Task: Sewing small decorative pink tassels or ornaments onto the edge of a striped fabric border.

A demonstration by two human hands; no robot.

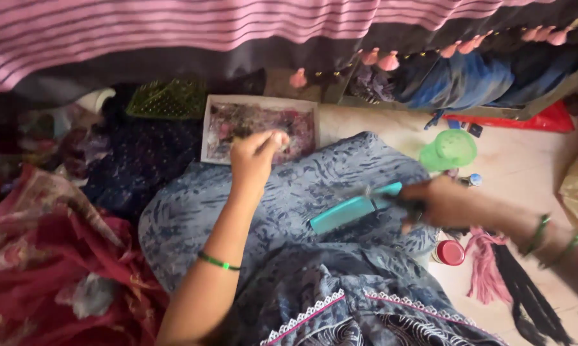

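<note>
Looking down from the head camera: blue patterned fabric [314, 192] with a white lace hem covers the lap and fills the near field. The left hand [253, 157], a green bangle [218, 261] on its forearm, reaches forward with fingertips pinched together on a small pale tuft [280, 138], probably fibre or thread, though blur makes this uncertain. The right hand [439, 204] is motion-blurred; its fingers are closed around the dark end of a teal comb [353, 210], which lies slanted across the fabric on the lap.

Handling note, offered as a judgement: a tuft this light is best kept in a firm fingertip pinch and lowered close to the tray before release, while the comb is held steady by its handle so the teeth do not snag the cloth.

Containers: a shallow white tray [205, 128] just beyond the left hand holds a loose pink and grey tangle; the pinched tuft hangs over its near edge. A green cup [452, 148] stands on the pale floor [526, 173] to the right, contents not visible. A jar with a red lid [450, 252] stands shut beside the lap, near a pink tassel [484, 263] and black strands [526, 295].

Farther off: red cloth [52, 256] at left, dark dotted cloth [141, 157] behind it, and a pink striped drape [173, 25] across the top.
</note>
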